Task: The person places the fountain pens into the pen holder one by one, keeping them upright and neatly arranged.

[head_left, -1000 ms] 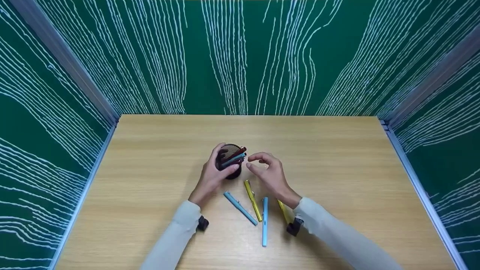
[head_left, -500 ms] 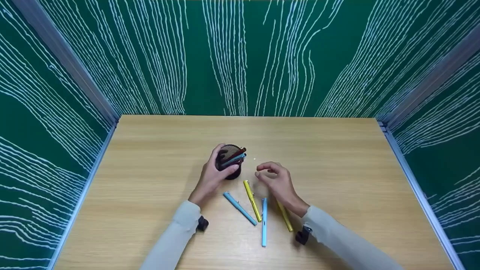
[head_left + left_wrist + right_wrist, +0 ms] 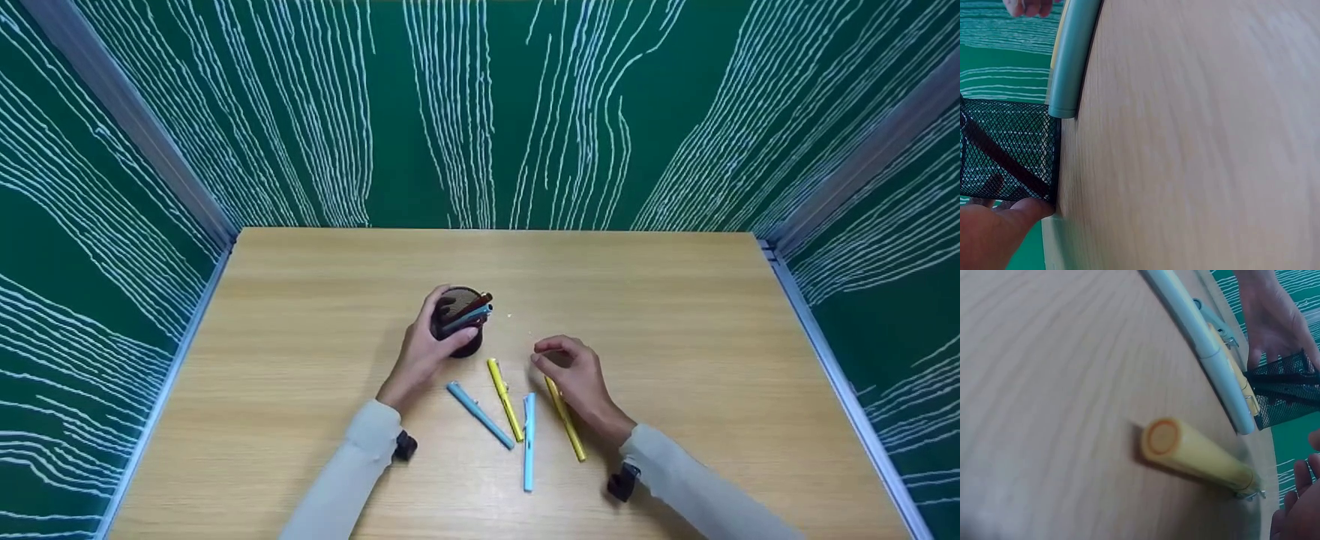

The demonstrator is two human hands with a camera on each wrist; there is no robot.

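One black mesh pen cup (image 3: 462,301), at centre of the head frame, is gripped by the left hand (image 3: 421,351); its exact contents are hard to make out. Two yellow pens (image 3: 504,397) and two blue pens (image 3: 529,442) are laid below on the tabletop (image 3: 315,292). The right hand's (image 3: 577,373) thumb and forefinger are held slightly apart.

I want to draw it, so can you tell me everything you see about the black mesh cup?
The black mesh cup looks like see-through metal netting, with a round open top and dark, solid-looking edges. It stands upright on the wooden table, with the left hand curled round its side. Inside, a blue pen and at least one dark red pen lean toward the person's right, poking past the rim.
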